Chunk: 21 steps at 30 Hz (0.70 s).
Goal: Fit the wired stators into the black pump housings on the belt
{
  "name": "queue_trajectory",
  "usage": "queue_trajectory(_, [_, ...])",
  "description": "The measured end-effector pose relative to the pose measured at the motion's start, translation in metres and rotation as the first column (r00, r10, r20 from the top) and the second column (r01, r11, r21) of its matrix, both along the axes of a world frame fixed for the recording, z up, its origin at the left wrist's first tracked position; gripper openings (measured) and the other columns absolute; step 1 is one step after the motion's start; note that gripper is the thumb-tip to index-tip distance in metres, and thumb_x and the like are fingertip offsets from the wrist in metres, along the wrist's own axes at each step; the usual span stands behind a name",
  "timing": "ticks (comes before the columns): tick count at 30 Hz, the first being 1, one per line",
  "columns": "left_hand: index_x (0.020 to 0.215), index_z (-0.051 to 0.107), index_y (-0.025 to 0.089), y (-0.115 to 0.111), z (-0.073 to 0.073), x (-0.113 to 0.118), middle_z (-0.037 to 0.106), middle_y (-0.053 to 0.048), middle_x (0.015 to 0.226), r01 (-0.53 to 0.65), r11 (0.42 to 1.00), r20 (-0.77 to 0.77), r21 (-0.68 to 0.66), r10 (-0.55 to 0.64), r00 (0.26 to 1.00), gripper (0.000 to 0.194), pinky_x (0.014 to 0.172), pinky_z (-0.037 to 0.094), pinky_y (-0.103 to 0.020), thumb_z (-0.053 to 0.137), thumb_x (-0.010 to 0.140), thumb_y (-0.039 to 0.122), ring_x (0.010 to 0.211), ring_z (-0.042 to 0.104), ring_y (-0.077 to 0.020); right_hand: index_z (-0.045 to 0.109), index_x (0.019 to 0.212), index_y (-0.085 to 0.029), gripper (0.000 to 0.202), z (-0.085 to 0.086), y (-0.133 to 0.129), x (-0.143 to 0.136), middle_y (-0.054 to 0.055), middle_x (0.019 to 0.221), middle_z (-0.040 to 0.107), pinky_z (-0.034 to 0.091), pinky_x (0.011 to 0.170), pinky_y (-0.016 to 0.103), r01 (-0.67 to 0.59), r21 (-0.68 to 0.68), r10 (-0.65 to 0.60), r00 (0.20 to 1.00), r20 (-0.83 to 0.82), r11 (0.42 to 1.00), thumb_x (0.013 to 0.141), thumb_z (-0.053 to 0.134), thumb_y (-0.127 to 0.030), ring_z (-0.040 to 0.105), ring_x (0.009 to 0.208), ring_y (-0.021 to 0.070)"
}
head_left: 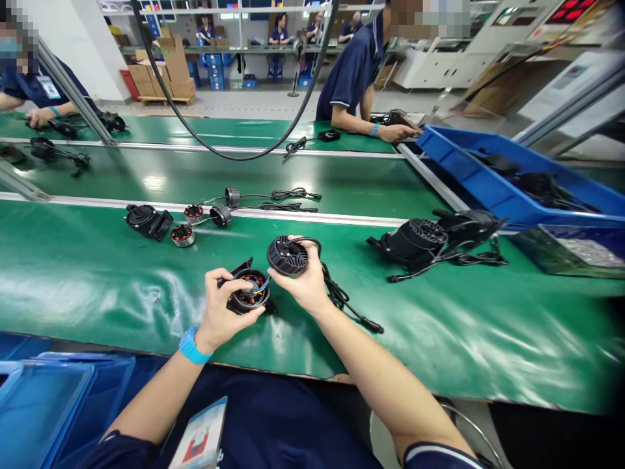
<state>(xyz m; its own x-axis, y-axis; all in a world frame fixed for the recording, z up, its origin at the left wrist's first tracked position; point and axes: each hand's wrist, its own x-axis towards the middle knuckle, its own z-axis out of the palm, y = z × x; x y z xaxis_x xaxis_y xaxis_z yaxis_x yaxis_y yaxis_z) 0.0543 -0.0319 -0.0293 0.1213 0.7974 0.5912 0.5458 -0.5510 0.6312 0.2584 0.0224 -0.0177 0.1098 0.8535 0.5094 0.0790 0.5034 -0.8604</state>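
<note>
The left hand's (pixel 222 309) fingers grasp the housing (pixel 252 299), hiding its left rim; the right hand's (pixel 308 281) grip the cap (pixel 287 255) just beside, its underside unseen. Wires (pixel 263 286) reach between. The cable (pixel 340 294), partly hidden, trails onto the table (pixel 146 293). The bin's (pixel 576 220) right end is cut off.

A glossy green counter (pixel 88 299) mirrors bright light. Behind it, a pale grey floor (pixel 266 107) runs past a white pillar (pixel 97 58) and 1 wooden pallet (pixel 166 100) carrying cardboard boxes (pixel 181 65); white cabinets (pixel 424 77) stand at right, near a red-lit display (pixel 571 10).
</note>
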Motion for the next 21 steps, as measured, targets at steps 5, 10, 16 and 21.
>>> queue_trajectory(5, [0.092, 0.073, 0.023, -0.001, -0.002, -0.007, 0.037, -0.006, 0.121, 0.057, 0.998, -0.036, -0.007, -0.058, 0.998, 0.023, 0.105, 0.051, -0.04, 0.087, 0.074, 0.026, 0.123, 0.047, -0.0237, 0.053, 0.127, -0.023, 0.064, 0.01, -0.007, 0.004, 0.01, 0.127, 0.062, 0.052, 0.106, 0.041, -0.036, 0.048, 0.027, 0.984, 0.177, 0.998, 0.073, 0.087, -0.032, 0.064, 0.118, 0.0244])
queue_trajectory(10, [0.076, 0.073, 0.02, 0.006, 0.002, -0.017, 0.039, -0.008, 0.123, 0.117, 0.989, -0.117, -0.085, -0.127, 0.985, 0.02, 0.106, 0.05, -0.043, 0.09, 0.069, 0.027, 0.122, 0.049, -0.0257, 0.053, 0.12, -0.023, 0.051, 0.022, -0.01, 0.004, 0.013, 0.131, 0.062, 0.046, 0.111, 0.046, -0.204, 0.033, 0.184, 0.933, 0.308, 0.978, 0.077, 0.081, -0.026, 0.057, 0.132, 0.0278])
queue_trajectory(16, [0.092, 0.078, 0.028, 0.011, 0.012, -0.027, 0.062, -0.007, 0.114, 0.192, 0.95, -0.342, 0.245, -0.101, 0.934, 0.021, 0.107, 0.05, -0.05, 0.089, 0.076, 0.036, 0.115, 0.055, -0.0258, 0.054, 0.119, -0.024, 0.049, 0.025, -0.013, 0.002, 0.011, 0.119, 0.063, 0.049, 0.101, 0.049, -0.192, 0.111, 0.115, 0.866, 0.486, 0.975, 0.073, 0.071, -0.017, 0.061, 0.118, 0.0289])
queue_trajectory(21, [0.122, 0.067, 0.022, 0.011, 0.014, -0.04, 0.073, -0.008, 0.116, 0.294, 0.911, -0.459, 0.29, -0.137, 0.878, 0.03, 0.113, 0.05, -0.057, 0.073, 0.093, 0.024, 0.128, 0.059, -0.0275, 0.052, 0.123, -0.019, 0.04, 0.035, -0.02, 0.009, 0.019, 0.124, 0.062, 0.045, 0.106, 0.054, -0.23, 0.107, 0.114, 0.773, 0.624, 0.967, 0.087, 0.067, -0.031, 0.053, 0.132, 0.0337])
